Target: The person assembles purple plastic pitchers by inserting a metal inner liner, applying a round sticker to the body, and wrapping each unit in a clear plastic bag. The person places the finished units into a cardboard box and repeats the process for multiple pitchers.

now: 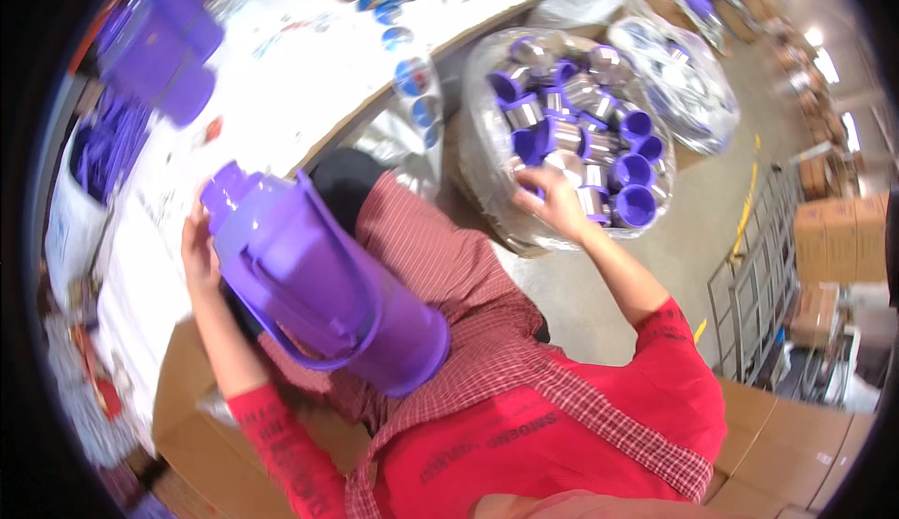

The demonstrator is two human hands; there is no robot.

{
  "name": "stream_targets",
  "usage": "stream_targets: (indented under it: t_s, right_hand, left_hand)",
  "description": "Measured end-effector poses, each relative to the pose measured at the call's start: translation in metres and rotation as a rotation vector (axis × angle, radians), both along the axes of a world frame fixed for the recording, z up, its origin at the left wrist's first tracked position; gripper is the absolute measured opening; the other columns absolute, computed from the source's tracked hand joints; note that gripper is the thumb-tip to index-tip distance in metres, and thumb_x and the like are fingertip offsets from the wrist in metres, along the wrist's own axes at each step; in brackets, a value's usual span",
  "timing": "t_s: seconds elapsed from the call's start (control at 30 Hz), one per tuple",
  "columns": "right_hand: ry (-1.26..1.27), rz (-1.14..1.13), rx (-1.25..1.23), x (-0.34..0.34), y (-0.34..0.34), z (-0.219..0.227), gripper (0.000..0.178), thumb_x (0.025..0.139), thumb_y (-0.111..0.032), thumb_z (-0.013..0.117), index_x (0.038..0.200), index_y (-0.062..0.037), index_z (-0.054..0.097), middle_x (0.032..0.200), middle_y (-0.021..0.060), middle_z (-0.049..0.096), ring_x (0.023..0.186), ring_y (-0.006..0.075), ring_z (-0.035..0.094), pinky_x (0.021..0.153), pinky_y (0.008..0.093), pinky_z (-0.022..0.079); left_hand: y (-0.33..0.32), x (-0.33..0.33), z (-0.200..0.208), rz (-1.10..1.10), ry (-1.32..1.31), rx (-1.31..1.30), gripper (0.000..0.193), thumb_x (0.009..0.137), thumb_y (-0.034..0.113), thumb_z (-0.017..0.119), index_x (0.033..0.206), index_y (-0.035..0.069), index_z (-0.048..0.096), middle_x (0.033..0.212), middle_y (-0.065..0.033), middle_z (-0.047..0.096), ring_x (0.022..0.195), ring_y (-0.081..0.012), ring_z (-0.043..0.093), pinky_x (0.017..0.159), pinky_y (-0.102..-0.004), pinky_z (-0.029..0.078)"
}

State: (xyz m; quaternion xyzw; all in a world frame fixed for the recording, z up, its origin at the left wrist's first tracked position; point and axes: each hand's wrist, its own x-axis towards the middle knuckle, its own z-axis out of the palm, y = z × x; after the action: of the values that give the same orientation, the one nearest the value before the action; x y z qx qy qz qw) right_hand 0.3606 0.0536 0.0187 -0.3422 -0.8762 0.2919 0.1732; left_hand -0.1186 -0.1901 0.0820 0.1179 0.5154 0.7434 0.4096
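Note:
A large purple thermos flask [323, 285] with a carrying handle lies tilted across my lap, its narrow neck pointing up and left. My left hand [195, 249] holds it at the shoulder below the neck, some fingers hidden behind it. Over to the right, a carton lined with a clear plastic bag [482, 182] holds many small cups, steel outside with purple rims and insides. My right hand [552, 202] reaches over the carton's near side, fingers apart, at a steel cup [565, 165]. It is slightly blurred, and no cup is visibly gripped.
Purple flask bodies [164, 41] stand on the white-covered table [281, 79] at left, beside a sack of purple parts [110, 144]. A strip of round blue stickers [412, 79] hangs over the table edge. A metal mesh cart [763, 266] and cartons [838, 238] stand at right.

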Motion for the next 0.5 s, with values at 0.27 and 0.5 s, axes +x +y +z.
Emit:
stream_targets:
  t_s: [0.27,0.5]
  right_hand:
    - [-0.880,-0.589,0.288,0.012,0.170,-0.109,0.048,0.086,-0.043,0.064,0.115,-0.0045,0.066,0.113,0.0180,0.067,0.109,0.0362,0.062,0.089,0.0460,0.050]
    - [-0.698,-0.383,0.587,-0.026,0.254,-0.059,0.016,0.085,-0.014,0.058,0.090,-0.0107,0.073,0.087,0.0184,0.071,0.079,0.0365,0.069,0.068,0.0473,0.055]
  left_hand:
    - [0.038,0.002,0.023,-0.099,0.372,-0.334,0.040,0.090,0.030,0.062,0.119,0.003,0.058,0.104,-0.0064,0.061,0.095,-0.0128,0.057,0.086,-0.0253,0.045]
    - [0.022,0.000,0.028,-0.087,0.547,-0.313,0.049,0.098,0.050,0.049,0.120,0.007,0.061,0.091,-0.0016,0.060,0.079,-0.0103,0.052,0.076,-0.0236,0.042]
